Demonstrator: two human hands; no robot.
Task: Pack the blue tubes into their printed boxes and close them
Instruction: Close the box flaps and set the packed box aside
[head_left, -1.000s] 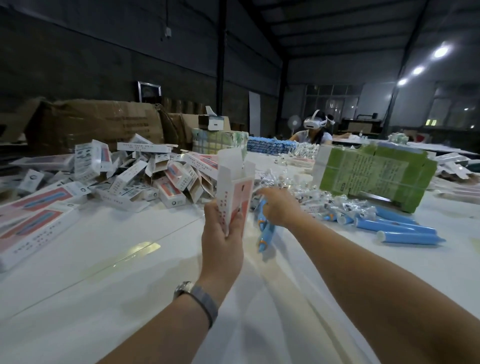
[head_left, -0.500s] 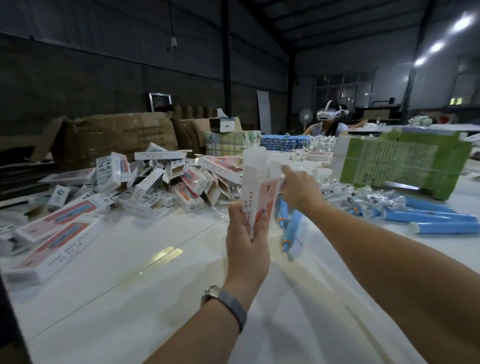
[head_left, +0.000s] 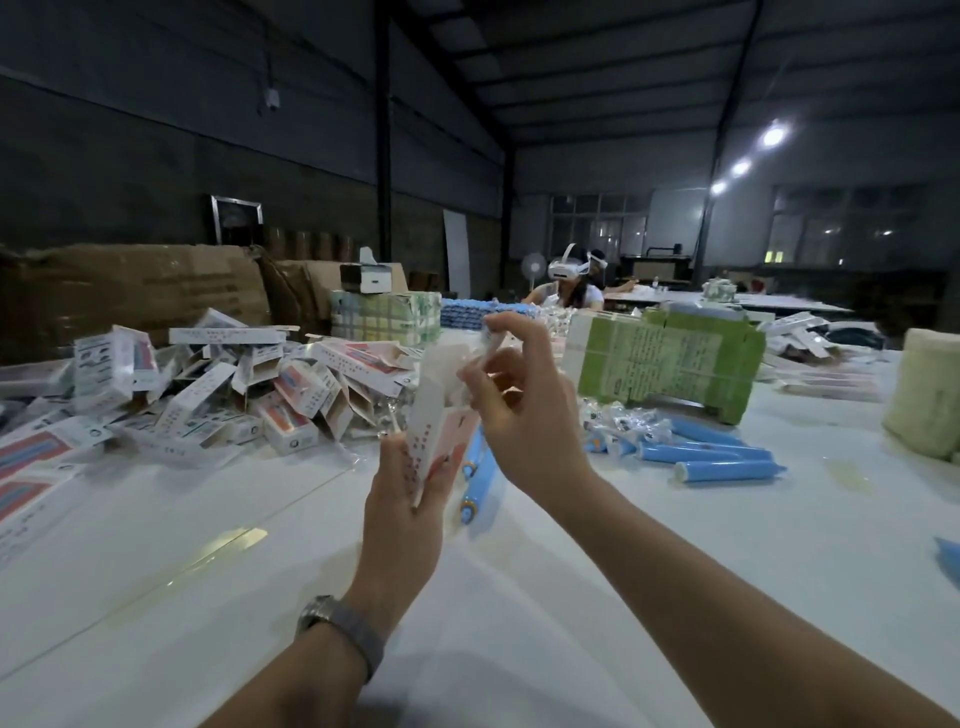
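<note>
I see a printed box (head_left: 434, 431) held upright above the white table (head_left: 571, 597), its top flap (head_left: 441, 364) standing open and blurred. The left hand (head_left: 402, 512), a watch (head_left: 345, 631) on its wrist, grips the lower half of the box, thumb on one face and fingers curled behind. The right hand (head_left: 524, 410) hovers at the box's open end, its fingers bent and loosely spread; thumb and forefinger pinch a small pale item (too blurred for me to name) just above the flap. Two blue tubes (head_left: 475, 480) lie on the table directly behind the box, partly hidden by both hands. More blue tubes (head_left: 722, 460) lie farther right, beside a scatter of clear wrappers (head_left: 623, 415). To the left sprawls a heap of printed boxes (head_left: 234, 395), some flat, some folded. A green bundle (head_left: 670, 366) stands beyond the tubes, with brown cartons (head_left: 140, 291) along the dark wall. At the far end another person (head_left: 569, 283) sits wearing a white headset.
</note>
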